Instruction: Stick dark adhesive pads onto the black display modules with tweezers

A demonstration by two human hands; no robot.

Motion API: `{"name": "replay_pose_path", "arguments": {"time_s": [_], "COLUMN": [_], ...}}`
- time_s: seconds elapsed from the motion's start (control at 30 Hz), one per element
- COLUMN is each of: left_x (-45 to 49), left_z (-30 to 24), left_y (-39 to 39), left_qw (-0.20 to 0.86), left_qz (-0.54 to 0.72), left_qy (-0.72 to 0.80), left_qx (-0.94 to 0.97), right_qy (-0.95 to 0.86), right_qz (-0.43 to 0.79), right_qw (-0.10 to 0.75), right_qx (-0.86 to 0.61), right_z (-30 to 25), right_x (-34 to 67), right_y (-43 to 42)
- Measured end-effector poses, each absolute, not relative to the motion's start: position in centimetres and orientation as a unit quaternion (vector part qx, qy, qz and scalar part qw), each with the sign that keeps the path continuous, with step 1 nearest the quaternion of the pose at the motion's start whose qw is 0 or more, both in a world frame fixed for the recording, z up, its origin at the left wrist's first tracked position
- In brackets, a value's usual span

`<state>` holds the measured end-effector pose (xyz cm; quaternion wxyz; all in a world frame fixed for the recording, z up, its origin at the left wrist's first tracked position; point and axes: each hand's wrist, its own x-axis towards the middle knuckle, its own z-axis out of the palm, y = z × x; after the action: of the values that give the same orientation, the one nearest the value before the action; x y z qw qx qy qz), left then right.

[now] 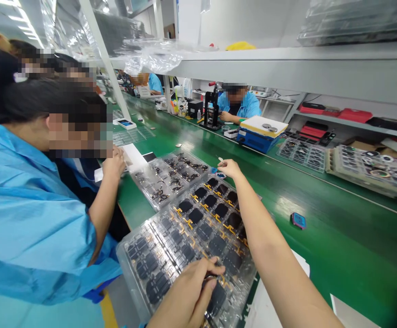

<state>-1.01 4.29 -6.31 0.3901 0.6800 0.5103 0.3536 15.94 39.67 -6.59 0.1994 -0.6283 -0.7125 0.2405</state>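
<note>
A clear plastic tray of black modules with gold flex tabs lies on the green bench, tilted towards me. At its near end my left hand closes thumb and fingers around a black module, which is partly hidden. My right hand reaches over the tray's far end. Its fingers sit just beside a small white-tipped item and above a small blue part. A second clear tray holds dark coiled flex parts to the left of my right hand.
A co-worker in a blue smock leans in at the left, one hand by white paper. Across the bench sit a blue heater station, a black press and filled trays. A shelf runs overhead.
</note>
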Motion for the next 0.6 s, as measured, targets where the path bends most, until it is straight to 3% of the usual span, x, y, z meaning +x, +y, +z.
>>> {"name": "replay_pose_path", "arguments": {"time_s": [0.33,0.6], "left_x": [-0.9,-0.8], "left_z": [-6.3,-4.5], "left_y": [4.5,3.2], "left_qw": [0.391,0.334], "left_qz": [0.320,0.281], "left_qy": [0.487,0.449], "left_qx": [0.713,0.780], "right_qy": [-0.725,-0.732], "right_qz": [0.139,0.075], "right_qw": [0.173,0.260], "right_qx": [-0.652,-0.625], "right_z": [-1.9,3.4], "right_x": [20.0,25.1], "right_y": [32.3,13.4]}}
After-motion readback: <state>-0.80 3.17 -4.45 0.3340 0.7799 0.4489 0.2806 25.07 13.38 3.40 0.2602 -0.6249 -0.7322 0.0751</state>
